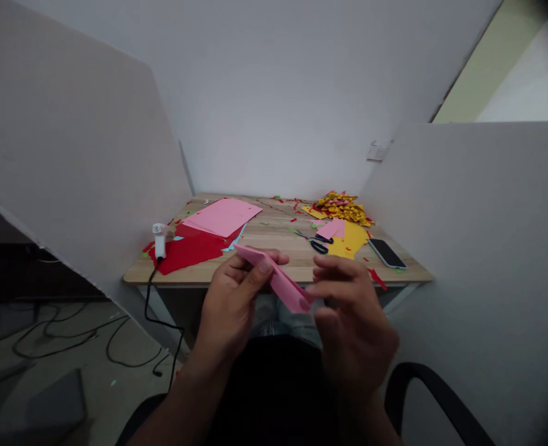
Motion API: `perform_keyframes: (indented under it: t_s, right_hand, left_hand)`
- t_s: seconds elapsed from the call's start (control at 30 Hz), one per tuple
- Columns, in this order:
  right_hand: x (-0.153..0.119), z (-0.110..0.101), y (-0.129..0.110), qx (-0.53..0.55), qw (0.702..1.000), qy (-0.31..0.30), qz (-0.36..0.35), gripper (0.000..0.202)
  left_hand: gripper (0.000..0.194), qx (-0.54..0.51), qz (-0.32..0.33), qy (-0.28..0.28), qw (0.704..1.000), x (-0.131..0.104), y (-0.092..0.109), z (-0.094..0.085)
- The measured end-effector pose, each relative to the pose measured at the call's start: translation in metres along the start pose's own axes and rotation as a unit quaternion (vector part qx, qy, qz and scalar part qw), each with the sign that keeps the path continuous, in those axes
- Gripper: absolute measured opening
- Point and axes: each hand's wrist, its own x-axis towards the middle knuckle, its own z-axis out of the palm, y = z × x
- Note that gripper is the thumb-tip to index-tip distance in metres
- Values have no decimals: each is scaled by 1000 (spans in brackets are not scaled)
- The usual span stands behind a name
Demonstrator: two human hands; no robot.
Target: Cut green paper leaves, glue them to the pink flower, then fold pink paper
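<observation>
My left hand [232, 300] pinches a folded piece of pink paper [289, 290] between thumb and fingers, held over my lap in front of the table's near edge. The paper slants down to the right, with its layers lying close together. At its lower right end is my right hand [360, 322], slightly blurred, thumb and fingers apart. A fingertip there touches or nearly touches the paper's edge; I cannot tell which. Beyond that hand, scissors [319, 246] with dark handles lie on the table beside small pink paper pieces [333, 228].
On the wooden table [274, 235] lie pink sheets [222, 217], red paper [190, 251], yellow paper [348, 241], a heap of folded yellow pieces [343, 207], a phone [387, 253] and scattered scraps. A white corded device [160, 241] stands at left. Partitions [483, 248] flank both sides.
</observation>
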Motion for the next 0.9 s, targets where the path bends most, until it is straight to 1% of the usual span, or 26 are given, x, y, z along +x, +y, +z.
perform_keyframes:
  t_s: [0.1,0.17,0.23,0.3,0.4,0.5,0.6,0.7,0.77,0.83,0.9]
  right_hand:
    - [7,-1,-1,32,997,-50,56,13]
    - [10,0,-1,52,995,-44,71,16]
    - [12,1,-1,40,997,-23,69,18]
    - [12,1,-3,17,998,-19,56,17]
    - [14,1,-8,-15,998,-20,49,14]
    - [16,0,-11,-30,998,-19,54,12]
    - [17,0,-9,-11,998,-8,64,11]
    - [17,0,-7,10,996,-9,87,12]
    - [17,-1,-6,17,995,-20,98,13]
    - [16,0,-6,16,994,-34,99,14]
    - [15,1,-6,5,995,-38,92,13]
  left_hand:
    - [19,25,26,-8,999,1,-3,-2]
    - [17,31,23,-34,999,0,-5,-2]
    - [14,42,26,-63,997,-2,-7,-2]
    - [9,61,42,-81,994,-3,-7,-2]
    - [7,108,58,-77,989,-5,-5,0]
    - [13,149,47,-60,986,-7,-2,2]
    - [19,174,40,-55,982,-9,-1,3]
    - [19,178,36,-63,981,-10,-1,4]
    - [18,171,41,-74,982,-9,-1,4]
    - [17,164,49,-82,982,-7,-1,4]
    - [17,159,55,-77,983,-5,-3,3]
